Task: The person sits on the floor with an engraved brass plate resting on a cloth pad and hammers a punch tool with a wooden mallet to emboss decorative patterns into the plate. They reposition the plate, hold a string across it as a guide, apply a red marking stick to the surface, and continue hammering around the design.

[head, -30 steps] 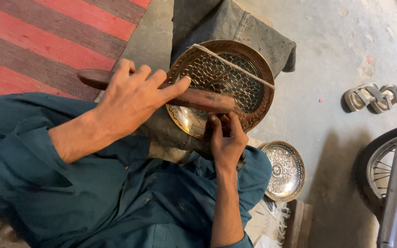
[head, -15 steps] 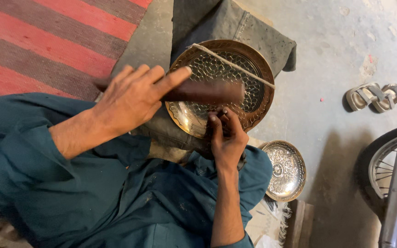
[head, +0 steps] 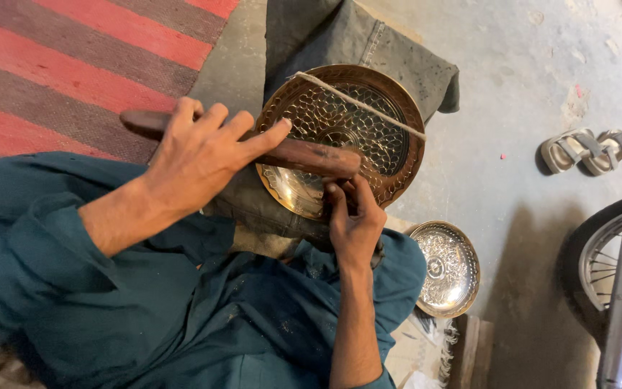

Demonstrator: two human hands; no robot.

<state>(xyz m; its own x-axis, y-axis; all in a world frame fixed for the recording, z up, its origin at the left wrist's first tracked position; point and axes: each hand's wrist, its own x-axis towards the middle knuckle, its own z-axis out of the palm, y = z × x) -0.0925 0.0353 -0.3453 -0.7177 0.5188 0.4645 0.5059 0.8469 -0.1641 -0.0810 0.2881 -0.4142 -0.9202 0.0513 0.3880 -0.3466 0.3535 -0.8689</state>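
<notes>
The engraved brass plate [head: 340,137] lies on a grey cushion [head: 397,57] on the floor. The left hand [head: 203,155] grips a wooden mallet [head: 304,155] over it; the right hand [head: 354,220] pinches a small tool against its rim.

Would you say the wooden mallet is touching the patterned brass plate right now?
Cannot tell. In the head view the wooden mallet overlaps the brass plate, but from above no contact or gap shows.
</notes>
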